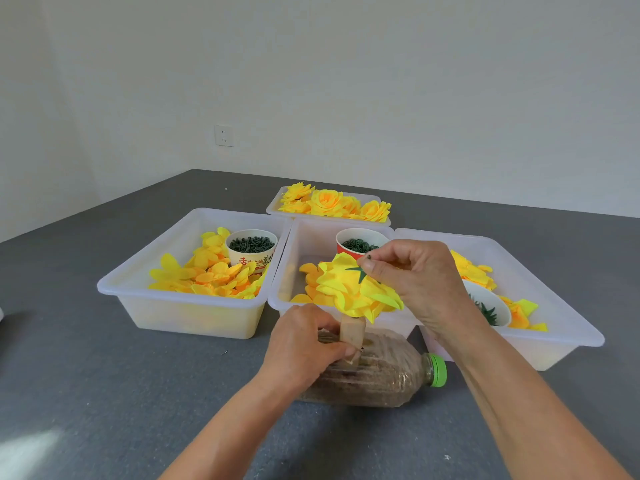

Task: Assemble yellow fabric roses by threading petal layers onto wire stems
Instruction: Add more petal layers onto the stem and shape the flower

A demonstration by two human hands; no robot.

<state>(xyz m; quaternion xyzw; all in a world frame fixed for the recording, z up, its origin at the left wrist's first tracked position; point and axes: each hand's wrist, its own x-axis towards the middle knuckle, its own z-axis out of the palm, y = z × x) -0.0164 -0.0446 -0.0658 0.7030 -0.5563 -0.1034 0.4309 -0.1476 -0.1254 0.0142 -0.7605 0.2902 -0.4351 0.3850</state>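
Nearest: clear plastic bottle of brown filling (374,375) laid on grey counter (104,393) | left hand (304,344) clasped round wooden post (352,332) | right hand (412,282) pinching small green piece onto yellow fabric rose (349,289) atop post | progress: petals stacked, calyx being fitted; finished roses in far white tray (273,206), loose petals left.

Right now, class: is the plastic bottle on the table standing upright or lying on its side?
Lying on its side: the bottle rests lengthwise on the grey table, its green cap pointing right.

Petals (360,292) hide the stem; forearms cropped below.
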